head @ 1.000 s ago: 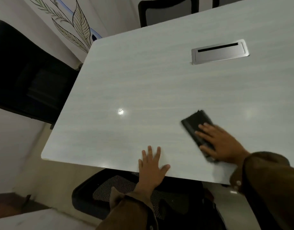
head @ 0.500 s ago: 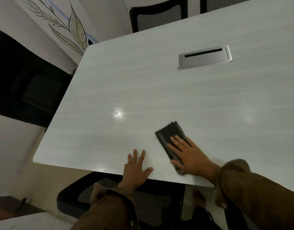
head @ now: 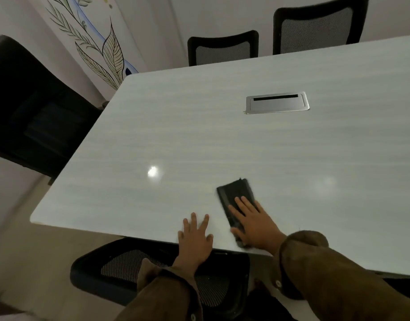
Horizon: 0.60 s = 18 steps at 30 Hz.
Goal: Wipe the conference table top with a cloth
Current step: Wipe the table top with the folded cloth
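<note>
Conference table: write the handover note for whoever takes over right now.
Right hand: flat on the dark folded cloth, fingers straight, pressing it to the table close to the near edge.
Left hand: flat on the table edge beside it, holding nothing.
Done: the surface does not show which parts are wiped.
Left: probably the far stretch around the metal cable hatch and the left corner.

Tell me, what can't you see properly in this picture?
Head view, cloth: its near part is under the right hand.
Head view, table: its right end is cut off by the picture edge.
Head view, near chair: the table hides its seat.
</note>
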### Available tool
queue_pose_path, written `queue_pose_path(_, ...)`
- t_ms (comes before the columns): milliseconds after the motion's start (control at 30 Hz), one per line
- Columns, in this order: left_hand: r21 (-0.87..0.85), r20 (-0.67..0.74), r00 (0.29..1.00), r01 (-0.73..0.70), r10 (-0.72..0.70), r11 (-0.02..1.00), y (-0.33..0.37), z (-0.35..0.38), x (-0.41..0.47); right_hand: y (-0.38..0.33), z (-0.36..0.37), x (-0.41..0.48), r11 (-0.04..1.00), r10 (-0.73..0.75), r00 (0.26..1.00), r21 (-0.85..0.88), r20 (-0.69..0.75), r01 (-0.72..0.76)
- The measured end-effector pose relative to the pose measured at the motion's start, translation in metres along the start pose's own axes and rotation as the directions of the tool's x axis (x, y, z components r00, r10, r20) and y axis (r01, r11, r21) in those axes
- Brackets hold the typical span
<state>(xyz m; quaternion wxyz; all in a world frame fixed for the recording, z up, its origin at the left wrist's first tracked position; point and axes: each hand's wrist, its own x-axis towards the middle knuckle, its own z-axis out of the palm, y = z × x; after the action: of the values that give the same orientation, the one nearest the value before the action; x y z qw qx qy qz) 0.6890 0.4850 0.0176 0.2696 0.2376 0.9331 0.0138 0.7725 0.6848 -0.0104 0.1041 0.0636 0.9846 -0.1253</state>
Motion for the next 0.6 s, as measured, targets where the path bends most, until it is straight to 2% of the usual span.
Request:
queue_pose_path(100,0.009,-0.038,0.998,-0.055,0.055,0.998,-0.013,0.010,-0.008,0.024,0.017,-0.046,0.975,-0.213,0.976,-0.073,-0.052,0.209)
queue_pose_path(167,-0.011,-0.034,0.996,-0.077,0.077,0.997,-0.017,0.013,-0.016,0.055,0.017,-0.071,0.970,-0.237,0.970,-0.058,-0.056,0.234)
queue_pose_path(267,-0.062,-0.015,0.999,-0.043,0.042,0.997,-0.010,0.015,-0.016,0.075,0.003,-0.077,0.999,-0.042,0.998,0.014,-0.054,0.043)
queue_pose_path(367,-0.082,-0.018,0.999,-0.043,0.041,0.996,0.008,0.011,-0.012,0.043,0.003,-0.049,0.967,0.238,0.965,0.117,-0.106,-0.226)
queue_pose_path(433,-0.079,-0.012,0.994,-0.113,0.113,0.990,0.024,0.012,-0.014,0.018,0.008,-0.038,0.959,0.274,0.959,0.103,-0.076,-0.265)
queue_pose_path(467,-0.077,-0.016,0.989,-0.148,0.147,0.986,0.033,0.014,-0.015,0.014,0.010,-0.038,0.974,0.215,0.974,0.083,-0.070,-0.209)
queue_pose_path(533,-0.069,-0.016,0.984,-0.176,0.176,0.982,0.043,0.020,-0.019,0.029,0.012,-0.052,1.000,0.001,0.998,0.030,-0.058,0.000)
queue_pose_path(600,-0.007,-0.053,0.980,-0.191,0.190,0.982,0.041,0.030,-0.024,0.059,0.014,-0.074,0.985,-0.168,0.985,-0.049,-0.046,0.166)
